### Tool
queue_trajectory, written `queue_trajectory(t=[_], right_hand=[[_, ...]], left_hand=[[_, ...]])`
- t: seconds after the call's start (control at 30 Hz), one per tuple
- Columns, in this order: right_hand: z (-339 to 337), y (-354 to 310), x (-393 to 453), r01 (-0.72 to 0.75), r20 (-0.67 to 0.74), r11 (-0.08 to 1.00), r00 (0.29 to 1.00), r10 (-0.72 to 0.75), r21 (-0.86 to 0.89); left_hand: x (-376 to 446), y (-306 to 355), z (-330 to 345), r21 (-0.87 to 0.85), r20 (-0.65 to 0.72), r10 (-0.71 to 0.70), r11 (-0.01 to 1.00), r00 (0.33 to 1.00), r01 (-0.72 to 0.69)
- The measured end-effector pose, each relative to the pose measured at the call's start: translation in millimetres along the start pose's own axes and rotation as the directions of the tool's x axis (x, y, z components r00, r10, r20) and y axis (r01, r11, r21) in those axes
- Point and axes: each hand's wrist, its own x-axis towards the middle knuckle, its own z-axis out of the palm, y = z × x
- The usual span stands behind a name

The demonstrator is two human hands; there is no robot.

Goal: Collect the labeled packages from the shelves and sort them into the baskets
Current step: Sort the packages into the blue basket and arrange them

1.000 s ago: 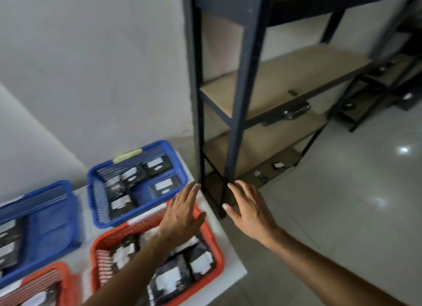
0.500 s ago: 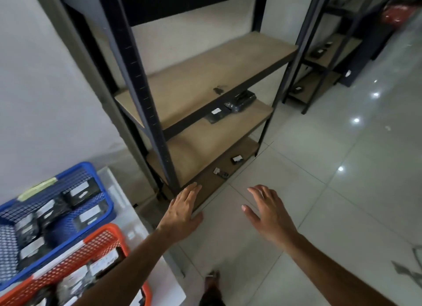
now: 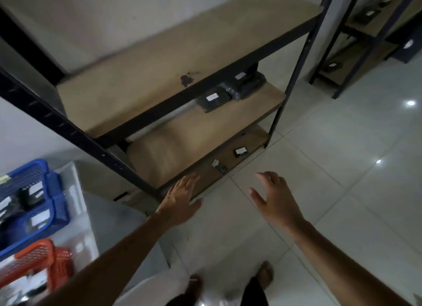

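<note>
The baskets [image 3: 34, 203] have been left behind, and labelled packages [image 3: 213, 99] are now neared beyond empty, spread left hand [image 3: 180, 197] and right hand [image 3: 277, 199].

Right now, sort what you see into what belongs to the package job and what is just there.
For the job: labeled packages on the middle shelf, small packages on the bottom shelf, blue basket, orange basket, both empty hands, left and right.

Just there: dark stain on the upper shelf, floor tiles, white wall.
</note>
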Motion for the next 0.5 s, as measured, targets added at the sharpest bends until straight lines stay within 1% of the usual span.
queue_trajectory(t=[0.07, 0.23, 0.4, 0.5], right_hand=[[4, 25, 20, 0.047, 0.04, 0.999, 0.998, -0.046, -0.008], [13, 80, 59, 0.121, 0.168, 0.992, 0.979, -0.114, -0.032], [20, 112, 92, 0.167, 0.183, 0.986, 0.97, -0.163, -0.008], [26, 124, 114, 0.175, 0.238, 0.984, 0.957, -0.169, -0.007]], left_hand=[[22, 12, 15, -0.021, -0.018, -0.045, 0.999, 0.999, 0.044], [60, 30, 54, -0.061, 0.001, -0.175, 0.983, 0.985, 0.175], [81, 45, 77, -0.093, -0.042, -0.245, 0.966, 0.969, 0.241], [90, 45, 88, -0.112, -0.057, -0.284, 0.955, 0.957, 0.276]])
